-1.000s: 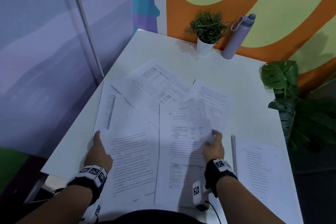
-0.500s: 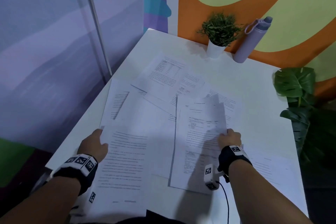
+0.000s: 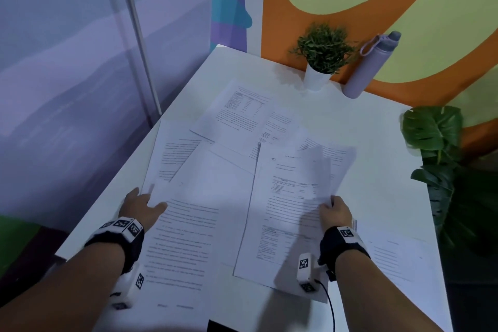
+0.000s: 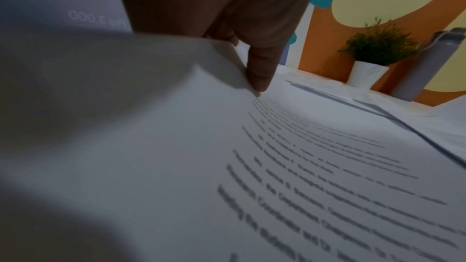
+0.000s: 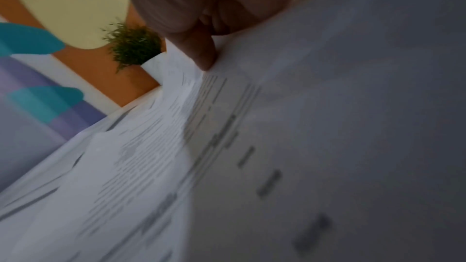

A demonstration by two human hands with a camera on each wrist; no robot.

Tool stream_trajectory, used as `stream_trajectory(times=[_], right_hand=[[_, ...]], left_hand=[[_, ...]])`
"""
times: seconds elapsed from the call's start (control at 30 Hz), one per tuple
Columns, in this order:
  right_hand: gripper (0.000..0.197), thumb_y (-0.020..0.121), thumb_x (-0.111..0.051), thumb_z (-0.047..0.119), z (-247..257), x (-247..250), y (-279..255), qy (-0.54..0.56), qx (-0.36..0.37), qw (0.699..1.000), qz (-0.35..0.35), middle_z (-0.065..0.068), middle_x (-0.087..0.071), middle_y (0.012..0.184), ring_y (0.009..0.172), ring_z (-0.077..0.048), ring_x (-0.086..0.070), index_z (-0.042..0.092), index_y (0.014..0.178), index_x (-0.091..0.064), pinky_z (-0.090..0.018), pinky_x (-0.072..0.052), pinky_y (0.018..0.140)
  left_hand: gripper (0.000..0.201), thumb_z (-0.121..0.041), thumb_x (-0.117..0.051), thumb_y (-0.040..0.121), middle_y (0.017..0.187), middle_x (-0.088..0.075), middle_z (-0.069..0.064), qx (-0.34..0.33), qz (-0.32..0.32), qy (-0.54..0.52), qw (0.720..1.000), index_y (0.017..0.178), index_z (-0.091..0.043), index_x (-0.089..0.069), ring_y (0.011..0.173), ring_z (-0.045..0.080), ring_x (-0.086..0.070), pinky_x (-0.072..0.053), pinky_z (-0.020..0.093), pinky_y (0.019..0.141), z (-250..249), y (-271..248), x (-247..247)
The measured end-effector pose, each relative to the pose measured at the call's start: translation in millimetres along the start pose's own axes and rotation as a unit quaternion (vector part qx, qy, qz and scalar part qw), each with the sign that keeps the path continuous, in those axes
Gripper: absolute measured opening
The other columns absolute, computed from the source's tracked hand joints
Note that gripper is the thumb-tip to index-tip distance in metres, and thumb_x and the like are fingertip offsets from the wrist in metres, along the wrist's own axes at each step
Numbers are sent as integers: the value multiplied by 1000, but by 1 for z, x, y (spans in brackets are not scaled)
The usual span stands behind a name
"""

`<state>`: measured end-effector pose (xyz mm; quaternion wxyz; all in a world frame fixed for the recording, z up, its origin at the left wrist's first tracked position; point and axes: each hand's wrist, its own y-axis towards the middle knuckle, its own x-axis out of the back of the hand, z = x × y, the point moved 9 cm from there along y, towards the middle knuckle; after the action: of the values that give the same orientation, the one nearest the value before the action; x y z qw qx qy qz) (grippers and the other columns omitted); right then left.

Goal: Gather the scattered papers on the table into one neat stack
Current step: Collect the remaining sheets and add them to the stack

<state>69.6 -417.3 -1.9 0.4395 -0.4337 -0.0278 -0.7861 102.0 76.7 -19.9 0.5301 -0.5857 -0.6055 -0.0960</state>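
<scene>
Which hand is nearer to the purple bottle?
Right. The right hand pinches sheets on the side of the table where the bottle stands at the far edge. The left hand holds a sheet at the opposite side, farther away.

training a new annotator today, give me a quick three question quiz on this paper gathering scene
1. True or false: the right hand pinches the edge of a printed sheet.
2. What stands beside the potted plant at the table's far edge? A) lilac bottle B) mug C) lamp
3. Which hand grips the sheet at the table's left side?

Key: 1 true. 2 A, the lilac bottle. 3 the left hand.
</scene>
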Motion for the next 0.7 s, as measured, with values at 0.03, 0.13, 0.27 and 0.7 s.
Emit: stream_trajectory(times=[0.03,0.13,0.27,0.7], right_hand=[[27,91,-45,6,0,1,-5,2,2,1000,-5,-22,-63,113,94,-33,-57,0,115,-57,-30,-41,79],[26,92,-46,11,-9,4,-14,13,-17,1000,-11,-22,-63,113,91,-32,-56,0,113,-58,-31,-42,78],[51,93,-48,12,-29,16,-20,76,-72,993,-62,-27,-57,123,105,-40,-58,9,141,-31,-42,-46,91],[12,95,-43,13,31,79,-43,84,104,969,-206,-6,-54,85,77,-24,-50,9,96,-54,-28,-38,72]], left_hand=[[60,-37,-63,83,145,-39,19,-2,0,-9,1000,127,2,-54,132,31,-41,-35,40,109,-3,2,1],[48,-34,-63,84,120,-60,26,-7,-2,-25,1000,108,7,-62,110,38,-57,-46,42,96,-13,3,2],[28,-31,-62,86,111,-62,26,-14,-39,-19,999,71,-10,-50,108,38,-58,-44,38,90,-20,-5,4],[84,-14,-63,84,147,-39,15,-47,-30,-75,996,149,-17,-11,129,35,-45,-36,42,108,-2,-33,-7]])
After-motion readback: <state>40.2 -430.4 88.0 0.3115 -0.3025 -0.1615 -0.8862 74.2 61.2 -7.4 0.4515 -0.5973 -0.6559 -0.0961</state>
